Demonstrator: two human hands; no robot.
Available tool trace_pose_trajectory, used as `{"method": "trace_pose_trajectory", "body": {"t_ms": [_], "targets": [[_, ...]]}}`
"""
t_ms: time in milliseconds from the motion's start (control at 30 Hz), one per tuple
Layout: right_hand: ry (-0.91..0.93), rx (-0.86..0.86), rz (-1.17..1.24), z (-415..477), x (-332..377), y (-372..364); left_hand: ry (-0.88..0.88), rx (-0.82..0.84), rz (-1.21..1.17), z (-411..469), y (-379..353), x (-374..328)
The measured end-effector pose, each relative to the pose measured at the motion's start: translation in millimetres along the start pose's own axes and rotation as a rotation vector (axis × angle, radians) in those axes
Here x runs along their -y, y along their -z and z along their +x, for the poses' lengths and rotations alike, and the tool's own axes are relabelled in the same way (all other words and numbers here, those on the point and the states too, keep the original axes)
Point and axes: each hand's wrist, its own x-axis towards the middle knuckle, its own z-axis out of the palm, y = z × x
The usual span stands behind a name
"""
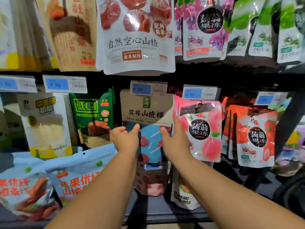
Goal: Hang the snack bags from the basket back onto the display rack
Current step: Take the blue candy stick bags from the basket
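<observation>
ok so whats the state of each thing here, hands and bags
brown and blue paper snack bag, upright, top hidden behind a blue and white price tag
left hand, grips that bag's left edge
right hand, pinches its right edge
pink peach jelly pouch, hanging to the right
green foil pouch, hanging to the left

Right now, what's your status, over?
Left hand and right hand pinch the brown-and-blue paper snack bag by its sides. Bag top behind the blue price tag, hang unconfirmed. Pink peach pouch close on the right.

price tag [140, 89] "9 90", pouch [146, 111] "蓝莓山楂棒"
</observation>
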Motion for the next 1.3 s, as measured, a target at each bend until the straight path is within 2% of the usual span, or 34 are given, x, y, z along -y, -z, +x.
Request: {"method": "trace_pose_trajectory", "body": {"t_ms": [167,433,600,700,800,900,1033,1233,1300], "targets": [[0.04,0.018,0.07,-13,5,36,0.0,0.184,-0.046,-39,-15,-5],[0.055,-0.124,-0.021,-28,-41,135,-0.142,0.526,0.06,-130,-66,-8],[-0.055,-0.265,-0.112,-48,-98,227,-0.289,0.835,0.233,-218,-114,0],[-0.156,-0.301,-0.256,-68,-133,282,-0.322,1.023,0.285,-271,-143,16],[-0.259,-0.308,-0.369,-93,-168,328,-0.383,1.14,0.348,-316,-169,37],[-0.359,-0.278,-0.444,-116,-200,365,-0.445,1.25,0.378,-350,-189,52],[-0.489,-0.144,-0.557,-136,-233,400,-0.523,1.361,0.481,-370,-209,58],[-0.457,0.156,-0.697,-138,-279,412,-0.643,1.308,0.553,-368,-217,62],[-0.431,0.197,-0.693,-139,-293,408,-0.654,1.301,0.554,-368,-216,63]]}}
